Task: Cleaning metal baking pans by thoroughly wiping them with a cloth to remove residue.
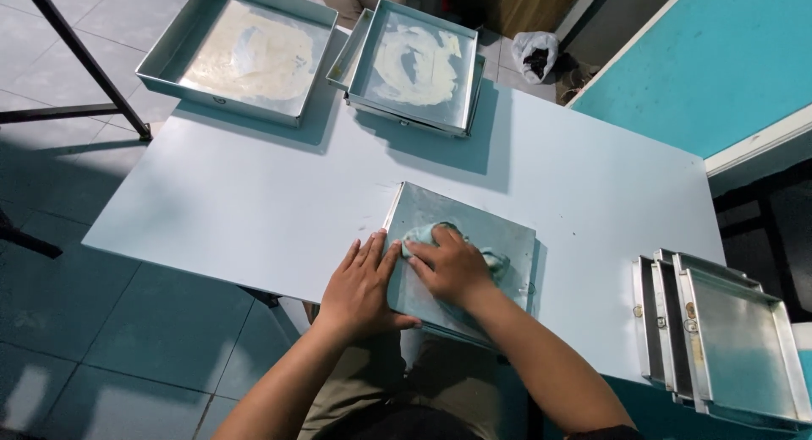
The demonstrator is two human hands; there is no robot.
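Observation:
A square metal baking pan [499, 230] lies on the pale table near its front edge. My left hand [359, 286] rests flat on the pan's left rim, fingers spread, holding it down. My right hand [451, 267] is inside the pan, closed on a crumpled light cloth or plastic wad [427, 234] pressed against the pan's bottom. Part of the wad also shows to the right of my wrist.
Two square pans smeared with a pale coating sit at the table's far edge, one at the left [241, 47] and a stacked pair in the middle [416, 64]. A stack of clean pans [727, 338] stands at the right front. A small bag [535, 53] lies on the floor beyond.

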